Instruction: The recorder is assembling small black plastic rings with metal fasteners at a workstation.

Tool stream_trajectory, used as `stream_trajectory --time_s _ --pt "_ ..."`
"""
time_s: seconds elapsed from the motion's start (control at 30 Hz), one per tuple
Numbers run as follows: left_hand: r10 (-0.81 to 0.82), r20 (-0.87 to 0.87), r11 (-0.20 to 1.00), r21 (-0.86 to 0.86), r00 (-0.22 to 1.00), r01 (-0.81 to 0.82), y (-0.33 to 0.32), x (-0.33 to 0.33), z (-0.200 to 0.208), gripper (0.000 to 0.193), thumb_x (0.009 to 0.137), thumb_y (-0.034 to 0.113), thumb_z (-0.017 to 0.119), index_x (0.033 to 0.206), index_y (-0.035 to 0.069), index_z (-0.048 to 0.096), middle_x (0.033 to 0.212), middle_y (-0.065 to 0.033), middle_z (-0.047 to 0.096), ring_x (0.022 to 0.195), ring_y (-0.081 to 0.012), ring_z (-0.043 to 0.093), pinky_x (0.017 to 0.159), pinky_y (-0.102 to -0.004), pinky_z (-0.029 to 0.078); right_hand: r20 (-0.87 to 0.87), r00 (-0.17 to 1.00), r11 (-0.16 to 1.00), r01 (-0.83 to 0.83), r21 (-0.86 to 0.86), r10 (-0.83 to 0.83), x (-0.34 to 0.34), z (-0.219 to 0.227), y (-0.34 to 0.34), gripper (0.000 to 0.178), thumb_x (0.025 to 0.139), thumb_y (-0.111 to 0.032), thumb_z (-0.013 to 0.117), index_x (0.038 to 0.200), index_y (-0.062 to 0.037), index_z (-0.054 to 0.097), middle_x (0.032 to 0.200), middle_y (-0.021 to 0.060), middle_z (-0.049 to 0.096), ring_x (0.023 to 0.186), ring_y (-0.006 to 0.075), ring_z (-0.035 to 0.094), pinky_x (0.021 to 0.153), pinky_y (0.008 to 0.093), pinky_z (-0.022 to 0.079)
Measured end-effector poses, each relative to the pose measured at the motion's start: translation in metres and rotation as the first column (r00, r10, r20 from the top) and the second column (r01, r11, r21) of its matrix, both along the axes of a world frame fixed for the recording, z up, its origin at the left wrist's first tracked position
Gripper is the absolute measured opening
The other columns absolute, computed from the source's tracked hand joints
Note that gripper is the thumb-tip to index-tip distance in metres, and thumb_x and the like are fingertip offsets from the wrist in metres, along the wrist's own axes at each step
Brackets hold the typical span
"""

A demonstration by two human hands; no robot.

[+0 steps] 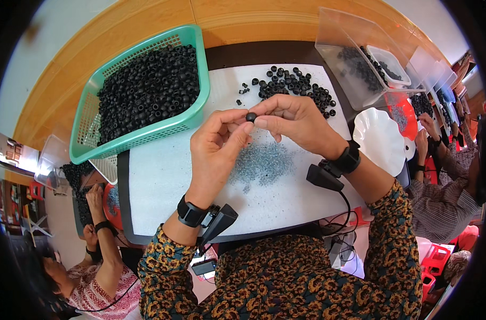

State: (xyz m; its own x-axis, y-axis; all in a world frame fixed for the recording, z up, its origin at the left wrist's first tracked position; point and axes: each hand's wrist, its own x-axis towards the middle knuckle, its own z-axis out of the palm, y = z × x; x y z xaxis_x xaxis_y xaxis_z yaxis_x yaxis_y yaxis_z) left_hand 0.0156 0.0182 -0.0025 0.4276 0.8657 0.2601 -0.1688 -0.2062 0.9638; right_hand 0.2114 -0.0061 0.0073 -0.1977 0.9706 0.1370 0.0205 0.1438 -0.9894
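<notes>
Dark worktop (248,56) covered largely by a white sheet (163,197), with a wood panel (248,24) behind. At the centre of the frame, the left hand (213,152) and the right hand (301,125) are narrowed to a pinch, thumbs and forefingers meeting around one black bead (251,116). Below it, small clear grains (264,165) lie spread on the sheet. Progress appears partial: this bead is in hand, and the grains are evidently not used up. Loose black beads (291,82) lie at upper centre; a green basket (201,69), upper left, is heaped with many more. Which group is finished and which remains cannot be told. White scalloped dish (379,138): right of the frame.
</notes>
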Motion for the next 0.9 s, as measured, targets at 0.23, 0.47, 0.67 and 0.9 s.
stream_trajectory --time_s 0.23,0.47,0.67,0.9 --pt "0.116 -0.078 0.968 0.231 0.990 -0.095 0.003 -0.001 -0.002 0.020 0.087 -0.001 0.066 0.108 0.001 0.067 0.094 -0.0054 0.062 0.078 -0.0101 0.061 0.067 -0.0225 0.051 -0.101 0.995 0.993 0.004 -0.118 -0.016 -0.007 -0.003 -0.002 0.025 0.093 -0.018 0.066 0.108 0.0025 0.066 0.079 0.0022 0.064 0.064 0.0054 0.055 0.055 0.0200 0.046" --pt "0.236 -0.198 0.863 0.492 0.951 -0.112 0.004 0.000 -0.001 0.026 0.083 -0.004 0.067 0.109 0.002 0.068 0.091 -0.0070 0.061 0.076 -0.0129 0.062 0.064 -0.0238 0.051 -0.236 0.972 0.949 -0.066 -0.308 -0.009 -0.009 0.003 -0.001 0.025 0.094 -0.021 0.065 0.105 0.0004 0.067 0.080 0.0019 0.063 0.064 0.0071 0.053 0.058 0.0216 0.046" --pt "0.240 -0.194 0.897 0.419 0.951 -0.141 0.002 0.001 0.001 0.031 0.082 -0.005 0.069 0.112 0.004 0.067 0.087 -0.0055 0.060 0.071 -0.0126 0.061 0.062 -0.0240 0.050 -0.402 0.915 0.940 -0.142 -0.311 0.006 -0.011 -0.004 -0.001 0.021 0.095 -0.020 0.064 0.107 -0.0026 0.064 0.084 -0.0007 0.058 0.072 0.0063 0.053 0.063 0.0237 0.047" --pt "0.129 -0.103 0.956 0.276 0.986 -0.096 0.001 0.003 -0.004 0.027 0.085 -0.003 0.067 0.112 0.002 0.064 0.087 -0.0035 0.061 0.073 -0.0093 0.060 0.064 -0.0227 0.050 -0.244 0.969 0.982 -0.001 -0.191 -0.046 -0.012 0.000 -0.002 0.026 0.092 -0.022 0.069 0.104 0.0005 0.065 0.081 0.0026 0.063 0.064 0.0083 0.056 0.059 0.0216 0.047"
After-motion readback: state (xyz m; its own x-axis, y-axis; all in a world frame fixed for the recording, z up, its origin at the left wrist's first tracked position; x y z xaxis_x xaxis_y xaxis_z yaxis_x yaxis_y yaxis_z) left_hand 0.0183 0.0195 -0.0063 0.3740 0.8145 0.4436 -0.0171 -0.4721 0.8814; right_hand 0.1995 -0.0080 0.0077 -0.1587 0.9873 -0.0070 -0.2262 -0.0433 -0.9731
